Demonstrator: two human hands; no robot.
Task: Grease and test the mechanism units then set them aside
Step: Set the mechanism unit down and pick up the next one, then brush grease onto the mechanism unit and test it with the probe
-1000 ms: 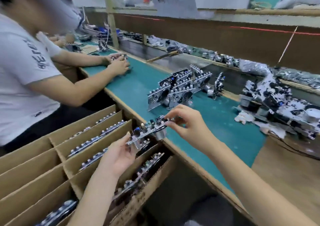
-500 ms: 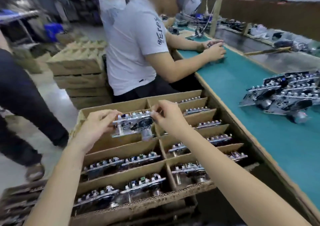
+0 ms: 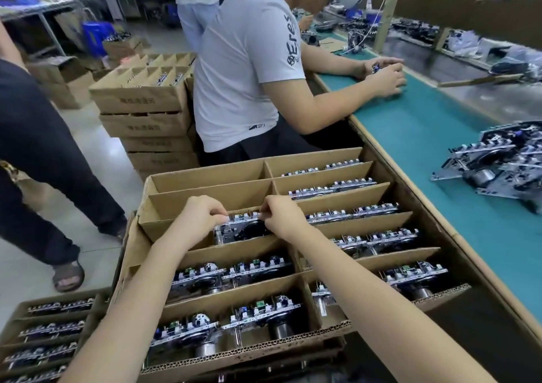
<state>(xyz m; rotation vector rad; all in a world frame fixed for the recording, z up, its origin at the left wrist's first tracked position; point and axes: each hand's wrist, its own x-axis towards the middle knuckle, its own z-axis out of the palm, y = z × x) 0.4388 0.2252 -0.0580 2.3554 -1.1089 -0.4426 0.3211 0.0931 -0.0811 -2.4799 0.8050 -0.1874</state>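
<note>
Head view: the mechanism unit [image 3: 243,231] stands half sunk in a left-hand slot of the cardboard box [image 3: 205,174], third row from the far wall. The left hand [image 3: 202,215] pinches one end of its top edge and the right hand [image 3: 278,220] pinches the other. To seat it well, I would lower it level and upright between the dividers without snagging them, then let go of both ends together. Packed units [image 3: 346,186] fill the slots alongside, and a pile of units [image 3: 498,163] lies on the green belt [image 3: 410,136].
</note>
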